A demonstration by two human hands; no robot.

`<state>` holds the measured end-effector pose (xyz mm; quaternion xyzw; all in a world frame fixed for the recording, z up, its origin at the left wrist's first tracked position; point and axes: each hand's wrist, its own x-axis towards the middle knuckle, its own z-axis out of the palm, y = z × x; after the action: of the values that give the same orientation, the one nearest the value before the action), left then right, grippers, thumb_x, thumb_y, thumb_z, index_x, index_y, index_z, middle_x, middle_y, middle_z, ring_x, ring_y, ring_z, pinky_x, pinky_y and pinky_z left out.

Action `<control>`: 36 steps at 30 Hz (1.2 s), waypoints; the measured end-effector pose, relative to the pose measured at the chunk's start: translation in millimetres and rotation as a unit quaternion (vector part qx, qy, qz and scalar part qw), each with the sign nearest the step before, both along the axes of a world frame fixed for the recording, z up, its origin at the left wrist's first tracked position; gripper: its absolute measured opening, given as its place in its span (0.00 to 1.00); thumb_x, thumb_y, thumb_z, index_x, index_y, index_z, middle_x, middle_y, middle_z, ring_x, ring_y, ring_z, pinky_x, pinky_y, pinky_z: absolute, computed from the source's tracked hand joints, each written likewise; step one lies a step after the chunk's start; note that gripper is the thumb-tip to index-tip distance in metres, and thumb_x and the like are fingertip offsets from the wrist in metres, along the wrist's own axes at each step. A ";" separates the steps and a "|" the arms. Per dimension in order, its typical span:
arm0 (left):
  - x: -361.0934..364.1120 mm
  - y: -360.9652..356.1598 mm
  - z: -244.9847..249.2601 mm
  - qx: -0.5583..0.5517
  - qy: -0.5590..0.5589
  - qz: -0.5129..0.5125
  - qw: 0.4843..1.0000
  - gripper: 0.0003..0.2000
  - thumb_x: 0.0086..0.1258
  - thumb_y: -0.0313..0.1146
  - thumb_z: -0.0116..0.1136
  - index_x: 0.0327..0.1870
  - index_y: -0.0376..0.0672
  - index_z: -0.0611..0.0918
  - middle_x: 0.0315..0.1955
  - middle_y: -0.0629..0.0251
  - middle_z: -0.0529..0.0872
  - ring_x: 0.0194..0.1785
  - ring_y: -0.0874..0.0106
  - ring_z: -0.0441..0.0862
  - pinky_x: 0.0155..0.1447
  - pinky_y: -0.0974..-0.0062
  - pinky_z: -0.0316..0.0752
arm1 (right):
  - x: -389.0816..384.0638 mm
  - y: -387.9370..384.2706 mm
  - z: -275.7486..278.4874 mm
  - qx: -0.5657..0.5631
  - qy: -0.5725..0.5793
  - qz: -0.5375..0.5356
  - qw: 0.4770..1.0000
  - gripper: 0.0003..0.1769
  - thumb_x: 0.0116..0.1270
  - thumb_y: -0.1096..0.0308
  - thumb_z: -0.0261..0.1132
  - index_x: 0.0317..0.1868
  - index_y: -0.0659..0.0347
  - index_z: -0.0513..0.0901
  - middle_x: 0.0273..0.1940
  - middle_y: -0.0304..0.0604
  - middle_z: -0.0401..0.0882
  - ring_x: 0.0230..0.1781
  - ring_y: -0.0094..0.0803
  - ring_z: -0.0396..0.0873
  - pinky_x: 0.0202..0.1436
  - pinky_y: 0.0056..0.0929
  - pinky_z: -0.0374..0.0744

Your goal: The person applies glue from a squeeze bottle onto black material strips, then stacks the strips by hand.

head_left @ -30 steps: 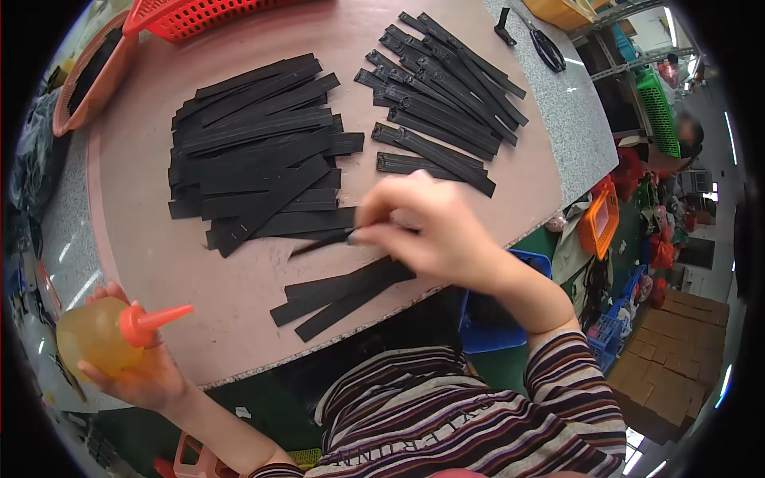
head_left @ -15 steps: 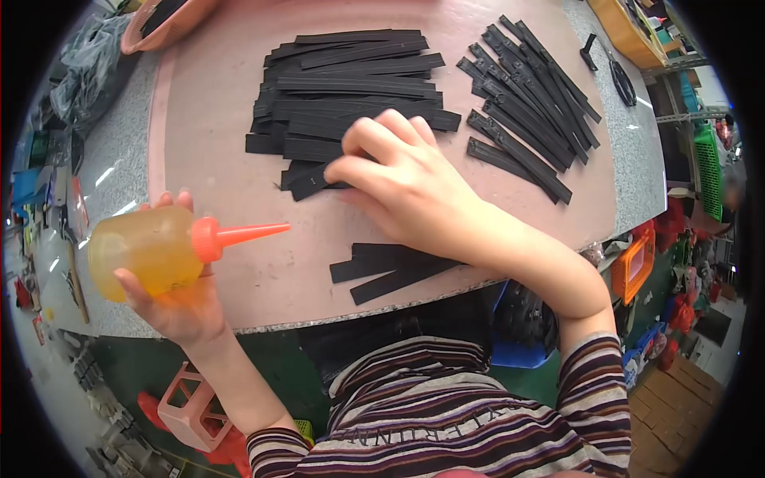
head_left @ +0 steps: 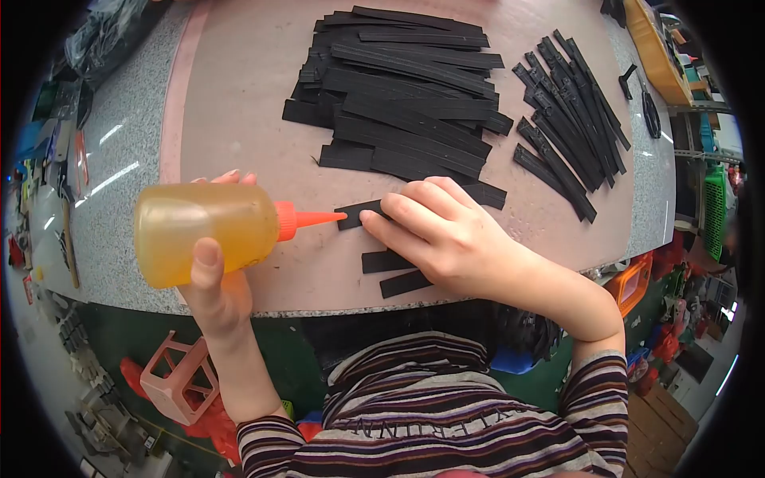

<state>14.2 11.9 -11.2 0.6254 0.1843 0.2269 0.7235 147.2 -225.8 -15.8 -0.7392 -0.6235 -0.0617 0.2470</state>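
Note:
My left hand point(head_left: 223, 295) is wrapped round a squeeze bottle point(head_left: 199, 231) of yellowish liquid, tipped on its side. Its red nozzle point(head_left: 319, 217) points right, and the tip is at the left end of a black strip point(head_left: 351, 217). On that strip are the bent fingers of my right hand point(head_left: 446, 231), which hide most of its length. Just below, two more black strips point(head_left: 384, 262) stick out from under the right hand. A large pile of flat black strips point(head_left: 406, 88) lies beyond it.
Black strips with thicker ends point(head_left: 570, 127) lie fanned out at the right. Behind them are black-handled scissors point(head_left: 651, 115) and a yellow bin point(head_left: 657, 52). The table's front edge point(head_left: 319, 309) runs close to my body; a pink stool point(head_left: 179, 378) stands below it.
My right hand has come from the pile's near edge towards me with a strip. The bottle in my left hand has moved right, bringing the nozzle to the strip's end. The view has shifted slightly.

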 end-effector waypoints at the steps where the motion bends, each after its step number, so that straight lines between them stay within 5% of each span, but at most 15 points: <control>1: 2.2 -1.0 2.3 0.005 0.002 0.003 1.000 0.36 0.70 0.52 0.63 0.71 0.36 0.66 0.63 0.43 0.76 0.67 0.47 0.76 0.70 0.50 0.73 | -0.2 0.2 -0.4 -0.006 -0.006 0.001 1.000 0.21 0.51 0.68 0.65 0.46 0.70 0.83 0.41 0.42 0.74 0.45 0.34 0.77 0.51 0.32 0.77; 9: 2.3 2.3 5.7 0.023 0.018 -0.027 0.999 0.33 0.69 0.46 0.66 0.67 0.33 0.69 0.60 0.40 0.78 0.61 0.51 0.81 0.67 0.52 0.75 | -0.4 -0.6 -0.8 -0.004 0.023 -0.003 1.000 0.26 0.48 0.70 0.66 0.51 0.67 0.85 0.44 0.44 0.76 0.43 0.37 0.79 0.49 0.35 0.78; 15: -7.1 13.9 -1.5 0.038 0.013 -0.037 0.999 0.33 0.74 0.51 0.59 0.70 0.34 0.67 0.66 0.43 0.74 0.69 0.47 0.75 0.68 0.55 0.77 | 3.6 0.3 3.2 -0.011 0.066 0.002 0.998 0.19 0.52 0.70 0.66 0.46 0.67 0.83 0.42 0.44 0.74 0.45 0.37 0.76 0.51 0.34 0.76; 18: -20.7 30.8 9.1 -0.171 -0.115 0.049 0.977 0.35 0.75 0.54 0.57 0.69 0.31 0.66 0.67 0.43 0.72 0.72 0.48 0.72 0.67 0.54 0.79 | 7.1 0.8 9.9 -0.027 0.144 -0.066 0.987 0.14 0.55 0.70 0.68 0.41 0.66 0.81 0.42 0.44 0.73 0.47 0.39 0.72 0.52 0.36 0.71; 20: -27.0 54.7 12.1 -0.289 -0.213 -0.077 0.930 0.38 0.75 0.48 0.61 0.73 0.28 0.60 0.69 0.44 0.66 0.76 0.50 0.65 0.70 0.52 0.79 | 10.1 1.0 15.7 -0.041 0.171 -0.107 0.979 0.12 0.56 0.70 0.70 0.39 0.64 0.81 0.43 0.44 0.72 0.49 0.41 0.69 0.51 0.38 0.67; 22: -22.6 51.2 13.7 -0.256 -0.208 -0.006 0.944 0.39 0.74 0.48 0.61 0.73 0.27 0.58 0.70 0.44 0.65 0.76 0.50 0.65 0.69 0.52 0.80 | 12.1 0.4 15.9 -0.037 0.189 -0.097 0.976 0.10 0.57 0.71 0.71 0.37 0.62 0.80 0.43 0.45 0.70 0.51 0.42 0.66 0.51 0.38 0.64; 25: -18.3 49.3 10.2 -0.258 -0.184 -0.009 0.948 0.40 0.75 0.51 0.59 0.74 0.27 0.58 0.70 0.45 0.65 0.76 0.50 0.65 0.69 0.52 0.80 | 17.0 -15.0 14.5 0.057 0.286 -0.030 0.956 0.06 0.62 0.72 0.70 0.35 0.61 0.80 0.34 0.42 0.78 0.41 0.37 0.76 0.47 0.34 0.70; 27: -18.2 48.0 9.5 -0.238 -0.168 -0.001 0.957 0.39 0.75 0.49 0.59 0.73 0.26 0.58 0.69 0.44 0.65 0.75 0.51 0.66 0.68 0.56 0.81 | 22.5 -51.6 35.9 0.119 0.445 -0.152 0.874 0.05 0.66 0.71 0.71 0.37 0.63 0.83 0.30 0.39 0.83 0.30 0.27 0.80 0.36 0.25 0.75; 30: -22.5 49.5 6.6 -0.203 -0.154 0.016 0.967 0.38 0.75 0.46 0.60 0.72 0.25 0.59 0.70 0.42 0.65 0.74 0.52 0.68 0.68 0.61 0.82 | 61.7 -127.5 53.9 0.153 0.474 -0.404 0.767 0.08 0.69 0.69 0.72 0.43 0.65 0.86 0.32 0.33 0.86 0.29 0.12 0.77 0.31 0.14 0.74; 33: -20.1 58.0 -1.7 -0.254 -0.172 -0.031 0.951 0.37 0.76 0.46 0.60 0.73 0.27 0.59 0.71 0.43 0.64 0.76 0.51 0.65 0.68 0.57 0.82 | 95.4 -173.3 23.0 0.197 0.384 -0.461 0.775 0.10 0.68 0.66 0.73 0.42 0.65 0.88 0.31 0.33 0.85 0.29 0.14 0.77 0.33 0.16 0.73; 35: -7.6 50.8 -4.4 -0.308 -0.194 -0.058 0.930 0.37 0.76 0.46 0.60 0.74 0.28 0.59 0.72 0.44 0.64 0.76 0.50 0.64 0.69 0.54 0.80 | 105.9 -176.8 11.6 0.115 0.312 -0.487 0.808 0.10 0.65 0.65 0.75 0.41 0.62 0.89 0.34 0.36 0.85 0.36 0.20 0.79 0.40 0.22 0.75; 36: -4.7 47.1 -1.5 -0.335 -0.206 -0.073 0.917 0.37 0.76 0.46 0.60 0.74 0.30 0.59 0.72 0.45 0.64 0.77 0.49 0.61 0.70 0.48 0.78 | 105.6 -170.0 9.5 0.073 0.175 -0.505 0.842 0.10 0.63 0.65 0.75 0.41 0.60 0.90 0.37 0.38 0.84 0.41 0.25 0.78 0.43 0.25 0.75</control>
<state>9.5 59.0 -12.7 0.2978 0.0504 0.2220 0.9271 252.8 -395.7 -6.3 -0.9301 -0.1044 -0.0928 0.3398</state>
